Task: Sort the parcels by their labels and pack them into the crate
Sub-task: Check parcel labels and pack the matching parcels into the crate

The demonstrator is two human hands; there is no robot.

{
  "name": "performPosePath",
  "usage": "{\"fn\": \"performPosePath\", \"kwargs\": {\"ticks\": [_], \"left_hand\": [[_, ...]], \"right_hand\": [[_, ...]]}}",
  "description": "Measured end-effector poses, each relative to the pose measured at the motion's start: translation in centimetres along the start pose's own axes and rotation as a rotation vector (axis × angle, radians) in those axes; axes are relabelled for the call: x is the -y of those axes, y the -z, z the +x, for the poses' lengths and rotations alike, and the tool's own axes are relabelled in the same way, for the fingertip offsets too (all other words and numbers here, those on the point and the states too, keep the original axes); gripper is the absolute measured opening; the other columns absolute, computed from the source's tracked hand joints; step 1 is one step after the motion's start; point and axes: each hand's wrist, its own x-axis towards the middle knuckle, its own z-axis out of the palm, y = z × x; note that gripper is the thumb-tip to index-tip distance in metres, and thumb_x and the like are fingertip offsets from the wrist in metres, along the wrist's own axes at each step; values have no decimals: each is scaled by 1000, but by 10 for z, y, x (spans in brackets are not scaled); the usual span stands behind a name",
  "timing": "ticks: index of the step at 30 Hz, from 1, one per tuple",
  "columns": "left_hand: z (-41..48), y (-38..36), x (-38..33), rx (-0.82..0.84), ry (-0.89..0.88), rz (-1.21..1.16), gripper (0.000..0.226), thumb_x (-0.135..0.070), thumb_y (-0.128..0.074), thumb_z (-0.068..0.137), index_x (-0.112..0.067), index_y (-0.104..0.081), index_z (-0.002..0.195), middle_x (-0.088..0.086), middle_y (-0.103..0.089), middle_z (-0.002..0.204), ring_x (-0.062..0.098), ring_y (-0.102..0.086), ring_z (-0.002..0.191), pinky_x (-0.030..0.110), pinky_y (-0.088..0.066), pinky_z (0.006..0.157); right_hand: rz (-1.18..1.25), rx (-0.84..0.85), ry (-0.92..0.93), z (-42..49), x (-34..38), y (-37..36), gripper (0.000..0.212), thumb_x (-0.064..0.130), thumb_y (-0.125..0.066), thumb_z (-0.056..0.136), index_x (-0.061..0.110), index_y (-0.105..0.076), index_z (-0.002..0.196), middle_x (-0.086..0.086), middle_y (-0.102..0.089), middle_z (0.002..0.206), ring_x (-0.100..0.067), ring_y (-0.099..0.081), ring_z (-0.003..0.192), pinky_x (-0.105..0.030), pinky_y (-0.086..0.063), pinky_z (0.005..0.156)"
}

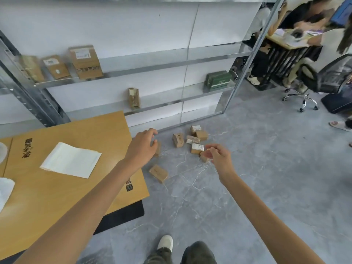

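Cardboard parcels (197,148): loose cluster on grey floor (266,178), near shelf (152,68) foot.
Lone parcel (158,173): apart, on floor beside table (66,197) corner.
Left hand (142,147): fingers loosely curled, holding nothing, above table edge.
Right hand (219,156): fingers curled above cluster; can't tell if gripping anything.
Table: wood, paper (70,160) on top.
Shelf: more boxes (85,61) on upper tier.

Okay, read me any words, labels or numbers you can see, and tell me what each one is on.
Nothing reads clearly enough to quote.
Wooden table: black printed characters lying sideways, too blurred to read.
Green box on the shelf: pale band of print, too small.
Shelf parcels: white labels, blurred.
Floor parcels: white labels, too small.
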Motion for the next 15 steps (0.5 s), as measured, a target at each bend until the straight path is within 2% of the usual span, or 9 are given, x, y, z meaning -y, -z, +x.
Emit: {"fn": "performPosePath", "kwargs": {"ticks": [3, 7, 9, 12, 15], "left_hand": [[35, -14, 0, 39, 30, 7, 30, -21, -44, 96, -17, -49, 125, 3, -60, 118, 19, -54, 108, 33, -45, 84], [91, -40, -2, 74, 84, 26, 29, -21, -44, 97, -16, -49, 125, 3, -60, 120, 20, -56, 108, 36, -48, 87], [122, -56, -3, 74, 103, 17, 29, -21, -45, 96, -16, -50, 125, 3, -60, 119, 19, -57, 107, 34, -48, 87], [165, -81, 0, 88, 180, 2, 29, -20, -47, 96, -16, -50, 124, 2, -62, 111, 18, -59, 99, 33, -49, 84], [203, -108, 14, 127, 290, 7, 30, -20, -46, 96, -16, -49, 125, 1, -62, 108, 17, -58, 94, 29, -44, 79]], "right_hand": [[-2, 28, -56, 40, -2, 3, 25, 7, -40, 94, 11, -65, 99, -8, -72, 85, -17, -64, 85, -30, -42, 82], [-7, 80, -97, 104, -5, 6, 25, 9, -39, 96, 15, -63, 93, -7, -70, 82, -15, -63, 79, -31, -41, 85], [-21, 111, -111, 144, -8, 6, 25, 9, -39, 97, 12, -63, 95, -5, -69, 78, -15, -64, 78, -33, -44, 88], [-79, 164, -127, 205, -14, 0, 26, 8, -39, 98, 7, -65, 98, 0, -68, 71, -15, -64, 73, -28, -47, 75], [-145, 244, -181, 259, -22, -12, 26, 11, -39, 98, 14, -63, 90, 3, -68, 69, -10, -62, 67, -22, -40, 65]]}}
